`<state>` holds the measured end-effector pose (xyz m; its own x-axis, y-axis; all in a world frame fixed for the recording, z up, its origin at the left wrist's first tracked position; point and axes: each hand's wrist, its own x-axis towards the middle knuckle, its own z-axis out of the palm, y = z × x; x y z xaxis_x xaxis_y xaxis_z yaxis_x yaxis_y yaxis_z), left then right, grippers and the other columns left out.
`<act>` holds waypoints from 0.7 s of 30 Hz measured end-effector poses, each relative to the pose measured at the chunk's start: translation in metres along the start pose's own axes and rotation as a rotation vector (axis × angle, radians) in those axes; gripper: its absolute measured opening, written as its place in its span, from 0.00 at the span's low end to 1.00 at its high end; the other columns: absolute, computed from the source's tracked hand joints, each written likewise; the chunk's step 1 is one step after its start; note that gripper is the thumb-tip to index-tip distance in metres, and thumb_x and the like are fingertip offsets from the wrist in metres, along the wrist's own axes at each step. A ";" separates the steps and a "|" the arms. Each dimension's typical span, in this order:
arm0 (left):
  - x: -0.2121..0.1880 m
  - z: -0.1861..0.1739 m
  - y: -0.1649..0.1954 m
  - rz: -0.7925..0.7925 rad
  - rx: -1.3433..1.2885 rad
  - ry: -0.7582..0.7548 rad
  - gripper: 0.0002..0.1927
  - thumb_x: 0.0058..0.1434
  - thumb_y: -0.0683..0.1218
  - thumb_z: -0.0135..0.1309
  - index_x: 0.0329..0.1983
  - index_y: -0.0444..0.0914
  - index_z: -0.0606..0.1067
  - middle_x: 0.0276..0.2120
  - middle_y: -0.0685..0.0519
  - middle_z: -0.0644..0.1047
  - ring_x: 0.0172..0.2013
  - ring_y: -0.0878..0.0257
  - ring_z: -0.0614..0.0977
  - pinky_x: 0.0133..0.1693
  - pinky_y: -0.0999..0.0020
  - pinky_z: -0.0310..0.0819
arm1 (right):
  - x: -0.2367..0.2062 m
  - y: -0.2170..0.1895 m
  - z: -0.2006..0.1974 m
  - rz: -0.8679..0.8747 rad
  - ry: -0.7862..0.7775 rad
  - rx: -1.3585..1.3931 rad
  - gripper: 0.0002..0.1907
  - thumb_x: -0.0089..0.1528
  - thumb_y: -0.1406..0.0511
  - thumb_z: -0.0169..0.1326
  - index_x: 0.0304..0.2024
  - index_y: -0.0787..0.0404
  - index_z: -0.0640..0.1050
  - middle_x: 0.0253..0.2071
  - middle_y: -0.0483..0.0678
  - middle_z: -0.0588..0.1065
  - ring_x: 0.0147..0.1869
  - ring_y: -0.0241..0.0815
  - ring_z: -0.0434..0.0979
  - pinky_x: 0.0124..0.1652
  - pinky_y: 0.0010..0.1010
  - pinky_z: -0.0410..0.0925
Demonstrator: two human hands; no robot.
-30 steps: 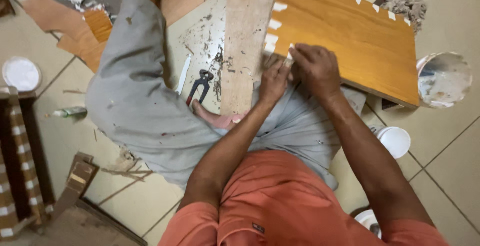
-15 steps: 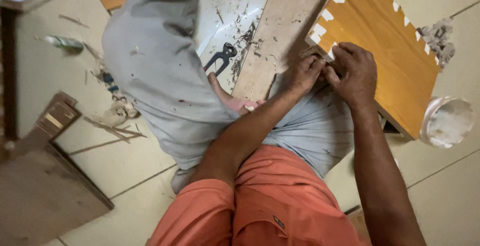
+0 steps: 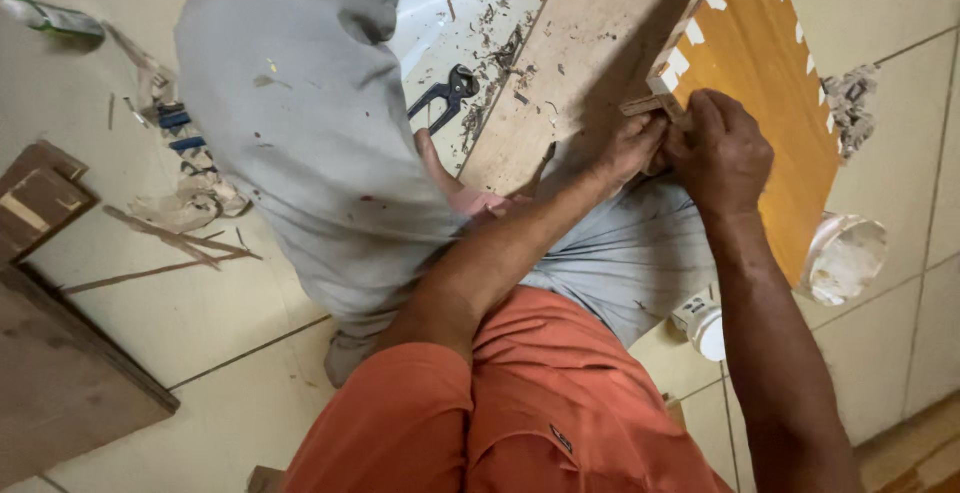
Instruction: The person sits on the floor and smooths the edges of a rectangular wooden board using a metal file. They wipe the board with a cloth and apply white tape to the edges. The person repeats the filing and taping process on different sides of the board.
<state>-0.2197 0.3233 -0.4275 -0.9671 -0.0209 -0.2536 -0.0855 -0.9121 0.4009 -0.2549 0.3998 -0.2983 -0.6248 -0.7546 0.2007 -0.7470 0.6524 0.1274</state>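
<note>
Biggest thing here is the tiled floor (image 3: 240, 333), with the person sitting on it in grey trousers (image 3: 300, 143) and an orange shirt (image 3: 520, 413). Next up is the orange board (image 3: 770, 93), lying flat at the upper right with white tooth-shaped notches along its edges; its long axis runs from the top of the view down toward the lower right. Just beside it on the left sits a pale plank (image 3: 580, 63), scattered with shavings and angled the same way.

Both hands meet at the near corner of the orange board. The right hand (image 3: 722, 153) is curled over that corner, fingers bent and pressing on it. The left hand (image 3: 630, 148) is pinched closed on a small wood strip (image 3: 640, 106), which pokes out leftward from the corner.

Smaller stuff: a white tub (image 3: 845, 258) by the board's lower end, and dark pincers (image 3: 445, 93) lying on the floor near the plank.
</note>
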 end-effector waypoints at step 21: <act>-0.060 -0.013 0.014 -0.100 0.542 0.254 0.24 0.73 0.50 0.45 0.70 0.40 0.68 0.33 0.47 0.79 0.21 0.68 0.74 0.25 0.69 0.70 | 0.006 -0.013 0.004 0.178 0.080 0.102 0.22 0.56 0.68 0.64 0.52 0.58 0.76 0.51 0.52 0.75 0.54 0.57 0.74 0.49 0.48 0.67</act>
<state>-0.1602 0.3062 -0.4177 -0.8663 -0.1040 -0.4886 -0.3472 -0.5779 0.7386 -0.2499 0.3869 -0.3028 -0.7318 -0.6174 0.2887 -0.6483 0.7612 -0.0155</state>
